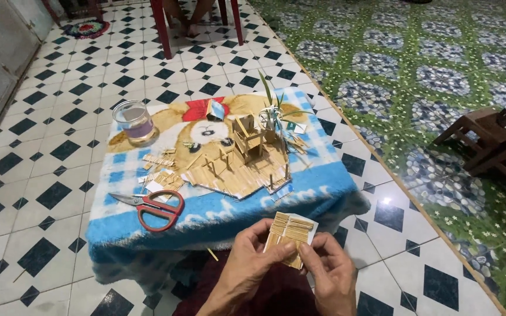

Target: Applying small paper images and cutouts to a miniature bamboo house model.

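Nearest the camera, the left hand (247,266) and right hand (330,270) pinch a small stick panel (290,232) between them, below the table (218,219) edge. Keeping it flat with light, even pressure seems wise. Beyond lie red scissors (150,208), a stick house (238,161) and a glass jar (133,122).

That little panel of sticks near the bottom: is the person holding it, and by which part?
Yes. Both hands hold the small stick panel by its lower end: the left hand pinches its lower left edge, and the right hand has its fingers on the lower right corner.
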